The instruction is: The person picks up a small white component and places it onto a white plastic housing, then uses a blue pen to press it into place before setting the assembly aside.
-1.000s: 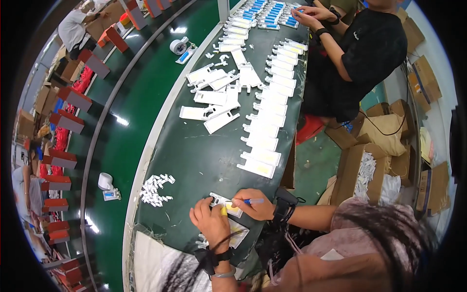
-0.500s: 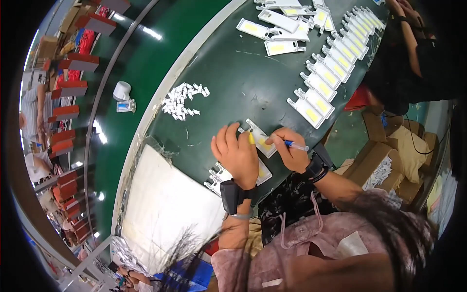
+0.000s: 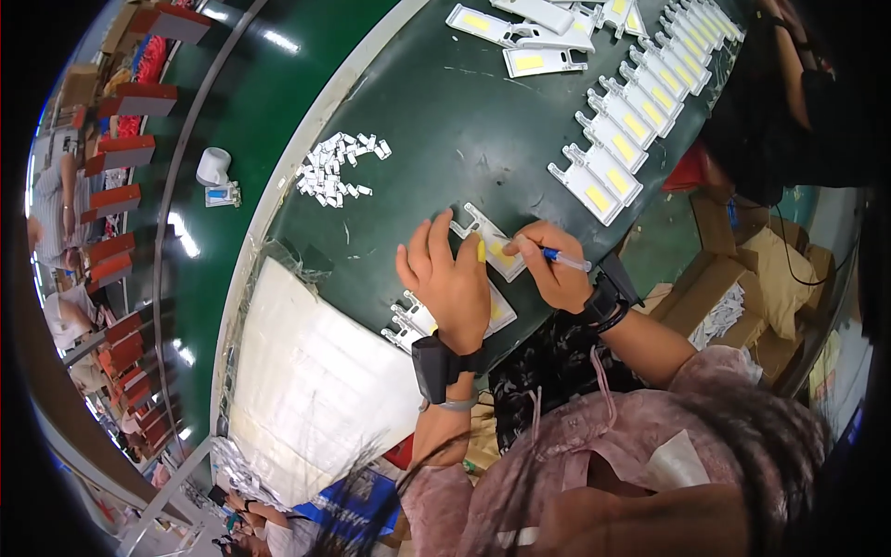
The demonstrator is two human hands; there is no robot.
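My left hand lies with its fingers stretched out, a yellow wrap on the index finger. That finger is against a flat white panel with a yellow patch and a notched end. More such panels lie partly hidden beneath this hand. My right hand is closed round a slim pen-like tool with a blue and clear barrel, held over the panel's right side. The tool's tip is hidden by the fingers. Dark bands circle both wrists.
An overlapping row of panels runs along the table's right side. Loose panels are piled at the far side, small white pieces to the left. A white sheet covers the near left; a white cup stands beyond the table rim.
The whole view has shifted slightly, so the far panels sit higher in the picture. Both hands keep nearly the same pose at the same panel, the right still gripping the tool.
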